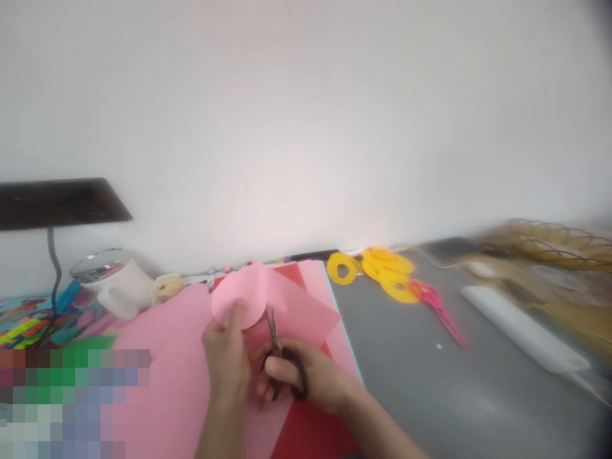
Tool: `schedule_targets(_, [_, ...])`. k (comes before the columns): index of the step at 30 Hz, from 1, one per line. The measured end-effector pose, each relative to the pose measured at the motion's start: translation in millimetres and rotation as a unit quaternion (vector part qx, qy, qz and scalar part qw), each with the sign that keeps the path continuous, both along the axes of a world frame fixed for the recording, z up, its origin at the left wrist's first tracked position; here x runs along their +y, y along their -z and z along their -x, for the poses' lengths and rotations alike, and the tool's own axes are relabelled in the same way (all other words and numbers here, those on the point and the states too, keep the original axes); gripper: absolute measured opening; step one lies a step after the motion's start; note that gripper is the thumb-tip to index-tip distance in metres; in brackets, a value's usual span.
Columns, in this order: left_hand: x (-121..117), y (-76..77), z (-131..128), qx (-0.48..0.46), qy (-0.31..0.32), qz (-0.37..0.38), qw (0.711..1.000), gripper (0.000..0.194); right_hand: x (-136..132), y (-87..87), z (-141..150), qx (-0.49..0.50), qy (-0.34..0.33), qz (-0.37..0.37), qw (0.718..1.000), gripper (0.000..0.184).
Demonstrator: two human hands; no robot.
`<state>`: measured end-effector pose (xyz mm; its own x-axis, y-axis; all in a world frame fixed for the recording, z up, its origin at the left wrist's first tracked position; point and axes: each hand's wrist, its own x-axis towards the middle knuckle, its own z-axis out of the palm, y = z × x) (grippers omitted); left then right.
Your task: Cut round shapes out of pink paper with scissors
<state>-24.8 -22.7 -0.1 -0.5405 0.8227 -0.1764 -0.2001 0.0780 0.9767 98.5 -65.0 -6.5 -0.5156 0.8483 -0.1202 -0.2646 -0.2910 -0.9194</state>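
Observation:
My left hand (228,347) pinches a piece of pink paper (291,299) whose left part has a rounded cut edge, with the thumb on top. A pair of dark-handled scissors (272,328) is in my right hand (306,376), fingers through the loops. Their blades point away from me, slightly parted, at the paper's edge near the end of the curve. Beneath both hands lie large pink sheets (167,357) and a red sheet (310,427).
Yellow paper rings (399,285) and pink scissors (442,312) lie on the grey table (406,389). Farther right is a white power strip (526,328). A white mug (127,287) and colourful bits (29,319) stand left. A white wall (306,127) closes off the back.

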Motion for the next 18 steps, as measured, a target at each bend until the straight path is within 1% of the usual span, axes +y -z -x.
schedule_targets(3, [-1.9,-2.3,-4.4,-0.014,0.016,0.000,1.000,0.025,0.4,-0.5,-2.0,-0.012,0.018,-0.020,1.000,0.044])
schedule_targets(7, [-7.8,-10.5,-13.2,-0.046,0.027,0.055,0.997,0.026,1.4,-6.1,-2.9,-0.026,0.038,-0.035,0.998,0.037])
schedule_targets(9, [-10.7,-14.4,-17.8,-0.067,0.043,0.057,0.995,0.027,2.2,-8.7,-2.1,-0.040,0.056,-0.040,0.997,0.035])
schedule_targets(12, [-12.5,-16.6,-22.4,-0.071,0.049,0.059,0.995,0.028,3.0,-9.4,-0.2,-0.036,0.071,-0.045,0.996,0.036])
schedule_targets(15, [-12.1,-16.0,-23.8,-0.074,0.051,0.080,0.993,0.031,3.2,-7.8,1.3,-0.023,0.083,-0.047,0.995,0.039])
schedule_targets(18, [-11.7,-15.0,-23.9,-0.090,0.048,0.086,0.991,0.033,3.6,-6.7,1.8,-0.028,0.099,-0.046,0.994,0.041])
